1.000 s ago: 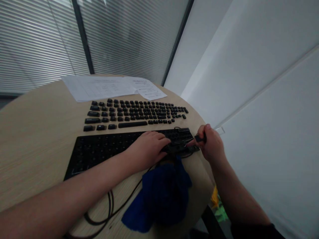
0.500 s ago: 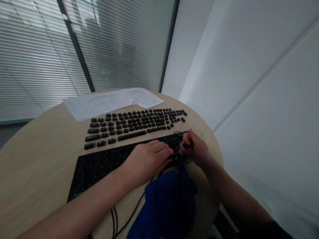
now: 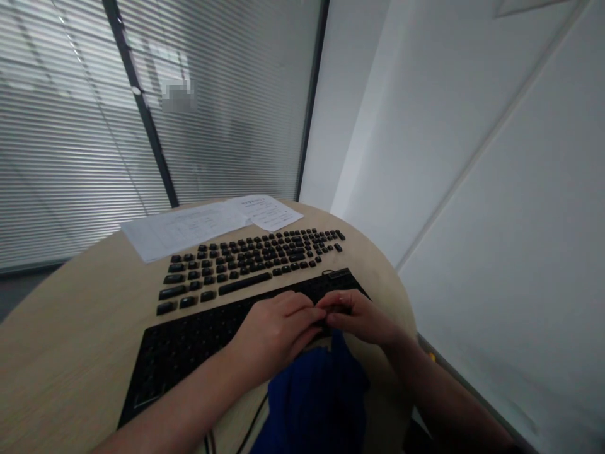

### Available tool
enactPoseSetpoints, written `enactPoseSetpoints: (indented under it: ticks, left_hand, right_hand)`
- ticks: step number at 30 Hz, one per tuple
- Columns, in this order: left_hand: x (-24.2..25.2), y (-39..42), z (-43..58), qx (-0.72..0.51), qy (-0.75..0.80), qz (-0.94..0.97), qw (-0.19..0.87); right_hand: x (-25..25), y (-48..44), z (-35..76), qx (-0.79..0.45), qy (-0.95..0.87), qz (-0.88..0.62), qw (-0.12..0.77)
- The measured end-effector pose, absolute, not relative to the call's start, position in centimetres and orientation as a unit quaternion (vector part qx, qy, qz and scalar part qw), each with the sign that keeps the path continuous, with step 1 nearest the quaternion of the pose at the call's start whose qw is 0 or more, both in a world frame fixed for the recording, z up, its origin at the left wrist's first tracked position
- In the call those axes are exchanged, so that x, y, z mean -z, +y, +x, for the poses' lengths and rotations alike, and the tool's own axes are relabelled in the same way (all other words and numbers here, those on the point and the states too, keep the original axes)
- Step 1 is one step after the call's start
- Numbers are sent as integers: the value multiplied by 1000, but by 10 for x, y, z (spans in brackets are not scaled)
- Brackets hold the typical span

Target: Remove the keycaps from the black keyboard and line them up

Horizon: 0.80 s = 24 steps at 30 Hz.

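Note:
A black keyboard with its keycaps off over the part that shows lies across the table in front of me. Over its right half, my left hand is closed, fingers bent down and pressed together. My right hand meets it there, its thumb and fingers curled in a pinch against the left fingertips. Whatever is between the fingers is hidden. A blue cloth hangs at the table's near side, one corner reaching up just below the right hand. Beyond the keyboard, removed black keycaps are laid out in keyboard order.
White printed sheets lie at the back of the round wooden table. A dark cable runs down beside the cloth. A white wall stands close on the right, and window blinds are behind the table.
My right hand has moved left to meet the left hand's fingertips. The dark-handled tool with a wire loop in it no longer shows. The view has tilted up slightly.

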<state>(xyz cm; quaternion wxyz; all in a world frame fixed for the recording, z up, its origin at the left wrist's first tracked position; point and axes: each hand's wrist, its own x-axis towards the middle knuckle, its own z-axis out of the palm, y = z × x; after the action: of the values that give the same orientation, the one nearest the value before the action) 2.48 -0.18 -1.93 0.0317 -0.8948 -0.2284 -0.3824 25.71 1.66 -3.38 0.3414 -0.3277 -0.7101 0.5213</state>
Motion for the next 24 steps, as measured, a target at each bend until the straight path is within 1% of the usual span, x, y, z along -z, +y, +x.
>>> enactPoseSetpoints:
  ticks: [4, 7, 8, 10, 11, 13, 18, 24]
  left_hand:
    - [24, -1, 25, 376, -224, -898, 32]
    - [25, -1, 24, 370, -239, -897, 32]
    - [25, -1, 23, 364, -254, -896, 31]
    - [25, 1, 21, 337, -289, -896, 24]
    - [24, 2, 21, 318, -304, -898, 17]
    - [25, 5, 20, 275, -322, -906, 1]
    - [27, 8, 21, 202, -337, -919, -23]
    - [21, 5, 23, 156, -347, -924, -34]
  right_hand:
    - [35, 13, 254, -467, -747, -337, 333]
    - [35, 23, 263, -421, -754, -374, 337]
    - [33, 32, 269, -382, -759, -399, 343]
    - [28, 58, 282, -260, -771, -454, 363]
    - [24, 75, 288, -209, -781, -479, 343]
    - [20, 112, 299, -151, -793, -520, 277]
    - [30, 181, 307, -147, -800, -535, 228]
    - [54, 198, 307, -152, -819, -521, 188]
